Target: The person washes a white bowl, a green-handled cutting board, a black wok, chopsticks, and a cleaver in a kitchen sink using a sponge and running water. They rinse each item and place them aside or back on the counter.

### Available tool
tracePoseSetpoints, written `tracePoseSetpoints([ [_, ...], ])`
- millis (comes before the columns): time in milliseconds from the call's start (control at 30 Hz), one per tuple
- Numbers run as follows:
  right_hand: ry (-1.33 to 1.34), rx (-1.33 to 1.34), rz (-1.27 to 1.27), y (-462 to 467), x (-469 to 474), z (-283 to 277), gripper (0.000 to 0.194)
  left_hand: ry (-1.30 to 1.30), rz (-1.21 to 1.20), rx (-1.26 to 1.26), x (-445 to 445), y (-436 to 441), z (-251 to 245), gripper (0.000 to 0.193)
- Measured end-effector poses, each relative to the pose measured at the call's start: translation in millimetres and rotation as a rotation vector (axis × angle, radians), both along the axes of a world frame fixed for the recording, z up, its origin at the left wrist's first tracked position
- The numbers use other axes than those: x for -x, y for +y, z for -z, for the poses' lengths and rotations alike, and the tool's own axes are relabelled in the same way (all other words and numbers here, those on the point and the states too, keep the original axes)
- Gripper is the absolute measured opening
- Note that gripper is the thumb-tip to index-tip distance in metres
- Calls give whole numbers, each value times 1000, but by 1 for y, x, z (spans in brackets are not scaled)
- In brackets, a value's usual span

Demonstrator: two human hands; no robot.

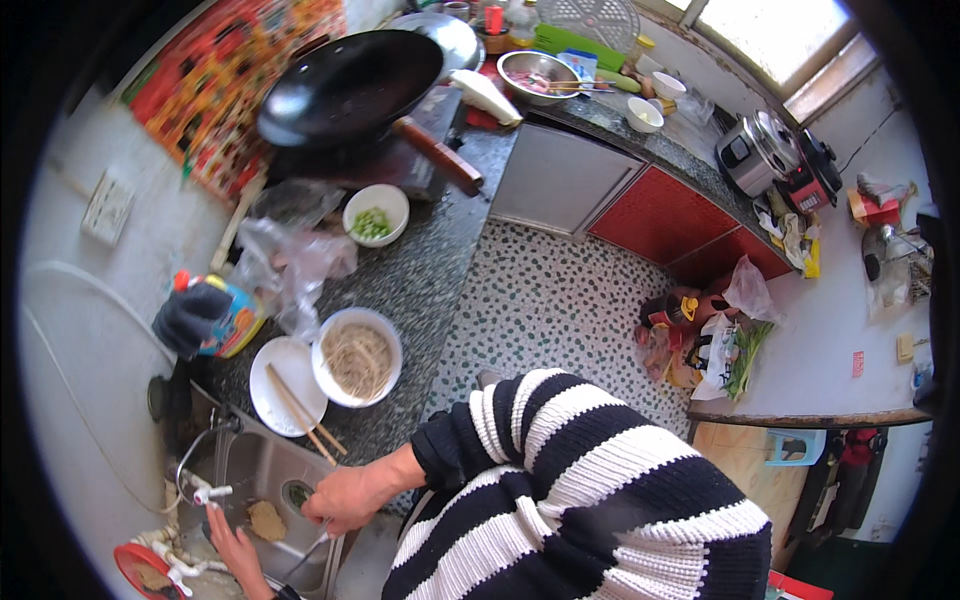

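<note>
My left hand (234, 546) is at the left of the steel sink (247, 457), fingers extended, fingertips at the white handle of the tap (212, 493); whether they touch is unclear. My right hand (349, 496) is closed over the sink's right side, around a slim utensil (306, 556) with a thin metal shaft; its far end is unclear. Between the hands, a tan sponge-like pad (267, 521) lies in the basin, by the drain (298, 493) with green bits in it. Wooden chopsticks (300, 409) rest across a white plate (274, 375) beside a bowl of thin noodles or shreds (358, 360).
A wok (352, 90) stands on the stove, handle over the counter (427, 277). Near it are a bowl of chopped greens (376, 216) and plastic bags (300, 262). A red basin (142, 570) is left of the sink. Bags and bottles (697, 337) stand on the floor.
</note>
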State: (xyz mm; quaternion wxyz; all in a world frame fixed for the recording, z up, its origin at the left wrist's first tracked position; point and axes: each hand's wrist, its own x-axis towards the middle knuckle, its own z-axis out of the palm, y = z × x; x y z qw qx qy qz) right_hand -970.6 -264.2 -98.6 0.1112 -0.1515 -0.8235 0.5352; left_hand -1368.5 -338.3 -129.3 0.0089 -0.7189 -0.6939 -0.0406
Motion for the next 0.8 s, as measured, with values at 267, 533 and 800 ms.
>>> tracePoseSetpoints([
  [267, -168, -58, 240, 21, -243, -49, 30, 353, -509, -77, -58, -75, -12, 43],
  [533, -222, 750, 1352, -78, -452, -41, 39, -910, 183, 345, -332, -40, 9, 36],
  [800, 53, 694, 2143, -130, -571, 40, 27, -1278, -163, 784, -480, 11, 35, 20],
])
